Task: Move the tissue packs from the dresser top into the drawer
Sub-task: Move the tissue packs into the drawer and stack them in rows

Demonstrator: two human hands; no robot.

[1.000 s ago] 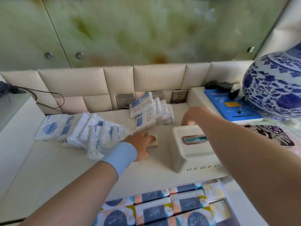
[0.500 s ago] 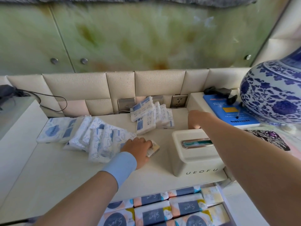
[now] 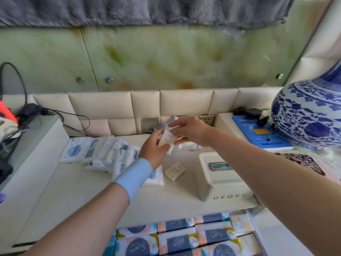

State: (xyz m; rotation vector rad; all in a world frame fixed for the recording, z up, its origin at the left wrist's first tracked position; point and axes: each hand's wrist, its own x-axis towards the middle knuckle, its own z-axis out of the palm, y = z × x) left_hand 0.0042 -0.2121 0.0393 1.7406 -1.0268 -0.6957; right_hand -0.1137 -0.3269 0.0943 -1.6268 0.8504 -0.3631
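My left hand [image 3: 153, 151] holds a small cream tissue pack [image 3: 166, 139] lifted above the dresser top [image 3: 77, 189]. My right hand [image 3: 190, 131] meets it from the right and pinches a blue-and-white tissue pack [image 3: 167, 124] just above the cream one. More white packs [image 3: 188, 145] show under my right hand. A second small cream pack [image 3: 175, 171] lies flat on the dresser. A row of white-and-blue tissue packs [image 3: 103, 154] leans along the dresser's left half. The open drawer [image 3: 258, 230] below holds several packs [image 3: 177, 239] in rows.
A white tissue box [image 3: 223, 182] marked UEOFU stands at the dresser's right front. A large blue-and-white vase [image 3: 310, 113] and a blue card [image 3: 256, 133] sit on a raised shelf at the right. Wall sockets [image 3: 150, 123] sit behind the hands. Cables [image 3: 33, 111] lie on the left ledge.
Both hands have risen from the dresser top and come together in the air, each with a pack. One small cream pack stays where my left hand was. The camera has tilted up.
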